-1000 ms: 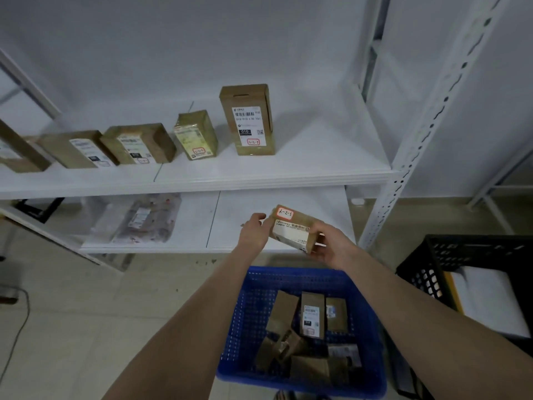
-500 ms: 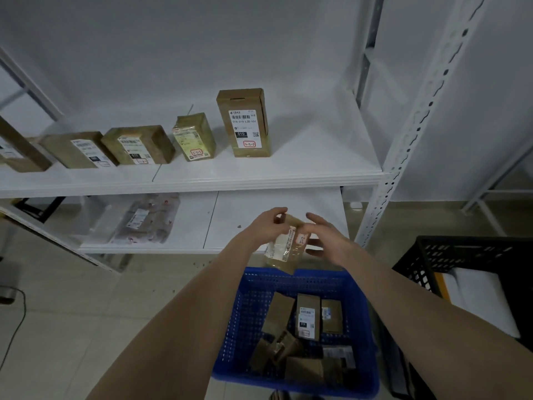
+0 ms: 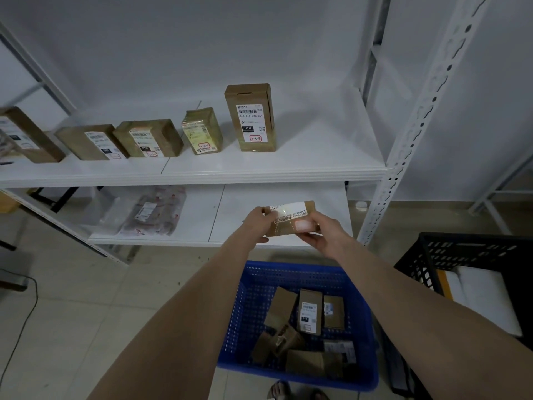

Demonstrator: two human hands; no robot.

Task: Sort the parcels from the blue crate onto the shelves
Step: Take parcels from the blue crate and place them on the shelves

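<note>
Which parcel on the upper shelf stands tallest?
The rightmost parcel in the row on the upper shelf. It stands upright on its narrow end and rises well above every other one there.

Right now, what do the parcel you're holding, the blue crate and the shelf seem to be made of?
Held parcel: brown cardboard, with glossy clear tape or film that catches glare. Blue crate: moulded plastic, judging by its perforated walls. Upper shelf: smooth white board, matt; whether coated metal or laminate is unclear. Slotted post: probably painted metal.
</note>
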